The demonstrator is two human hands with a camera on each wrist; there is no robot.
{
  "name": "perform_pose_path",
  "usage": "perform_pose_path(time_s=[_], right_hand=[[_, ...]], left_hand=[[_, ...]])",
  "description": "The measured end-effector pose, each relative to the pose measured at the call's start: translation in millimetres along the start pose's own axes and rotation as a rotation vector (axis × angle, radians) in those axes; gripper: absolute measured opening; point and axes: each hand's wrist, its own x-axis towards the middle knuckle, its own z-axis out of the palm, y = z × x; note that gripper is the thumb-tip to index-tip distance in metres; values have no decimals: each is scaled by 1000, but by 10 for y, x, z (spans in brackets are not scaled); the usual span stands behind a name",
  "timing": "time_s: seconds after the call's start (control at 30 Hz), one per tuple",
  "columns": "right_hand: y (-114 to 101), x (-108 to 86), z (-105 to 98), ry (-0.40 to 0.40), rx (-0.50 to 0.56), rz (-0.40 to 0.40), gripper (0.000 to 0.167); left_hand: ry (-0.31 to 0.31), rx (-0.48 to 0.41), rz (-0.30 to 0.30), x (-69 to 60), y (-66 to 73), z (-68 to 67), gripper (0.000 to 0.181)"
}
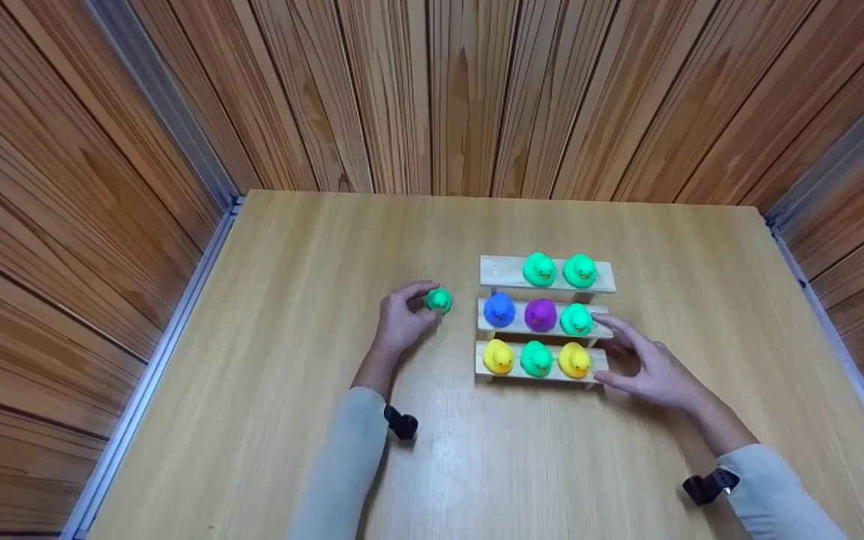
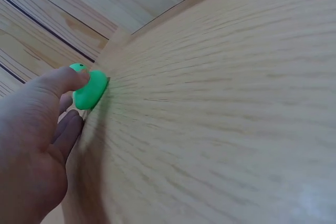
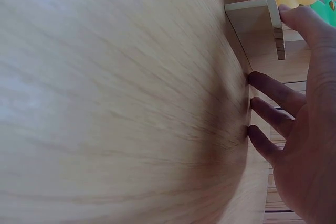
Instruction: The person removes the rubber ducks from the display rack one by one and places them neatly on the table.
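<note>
On the left, my left hand (image 1: 402, 319) pinches a green rubber duck (image 1: 439, 300) between thumb and fingers. In the left wrist view this green duck (image 2: 92, 88) is at or just above the tabletop. A three-step wooden rack (image 1: 492, 271) stands to its right. My right hand (image 1: 653, 367) is at the rack's right end, its thumb touching the lowest step. In the right wrist view three spread fingertips (image 3: 257, 80) of that hand reach down to the table. The index finger is near the green duck (image 1: 576, 319) on the middle step.
Two green ducks (image 1: 539, 269) sit on the top step, right of a bare spot. Blue (image 1: 499, 310) and purple (image 1: 541, 315) ducks share the middle step. The bottom step bears a yellow duck (image 1: 499, 357), a green (image 1: 536, 359) and another yellow. Wood-panelled walls (image 1: 462, 97) enclose the table.
</note>
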Motion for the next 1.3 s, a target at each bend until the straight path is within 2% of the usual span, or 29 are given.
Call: perform_pose_path(time_s=[0.03,0.07,0.17,0.27,0.3,0.43,0.6,0.8,1.03,1.3], right_hand=[[-1,-1,-1,0,-1,1,91],[0,-2,-1,0,-2,3,91],[-1,-5,-3,-1,-3,3,91],[-2,-6,-6,-10,1,2,91],[-2,-7,-7,-13,3,3,91],[-6,-3,-14,-22,9,2,91],[-6,9,-17,-19,9,-1,93],[-7,0,-19,-20,3,2,92],[-12,-3,-37,-40,3,26,91],[-2,-12,-47,-41,6,0,92]], left_hand=[[-5,6,6,0,8,-8,45],[-10,6,28,19,-41,-15,45],[-13,17,30,18,1,-40,46],[-13,-7,21,18,71,-56,45],[-14,-12,0,-2,165,-59,45],[-26,-42,-13,-4,310,-55,47],[-36,-15,4,10,485,-30,48],[-47,9,59,32,638,20,49],[-67,10,69,51,805,110,48],[-97,6,57,85,988,247,49]])
